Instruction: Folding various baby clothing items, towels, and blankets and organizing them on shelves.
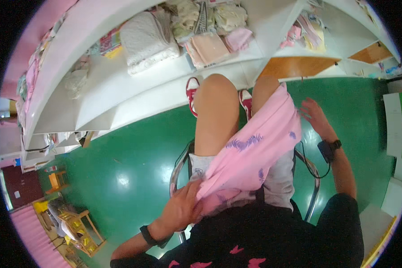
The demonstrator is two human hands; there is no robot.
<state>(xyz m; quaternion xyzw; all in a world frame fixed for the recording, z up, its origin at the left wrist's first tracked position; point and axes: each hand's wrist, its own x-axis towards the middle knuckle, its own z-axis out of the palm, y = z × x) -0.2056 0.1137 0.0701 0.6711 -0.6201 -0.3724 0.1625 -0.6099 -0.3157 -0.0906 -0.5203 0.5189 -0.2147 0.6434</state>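
Observation:
Across my lap lies a pink cloth (254, 143) with purple feather-like leaf prints, draped slantwise from my waist to my knee on the right. My left hand (183, 205) grips its near left edge, with the fingers closed over the fabric. At the cloth's far right edge is my right hand (317, 117), its fingers stretched out and somewhat apart. Those fingertips come close to the fabric; whether they touch it I cannot tell. The part of the cloth nearest my waist is bunched.
Ahead of my knees runs a white shelf unit (165, 91) with a folded grey-white quilt (147, 40), folded peach cloths (207, 49) and other textiles. I sit on a chair with metal armrests (315, 192). Wooden chairs (80, 228) stand at the left on the green floor (134, 165).

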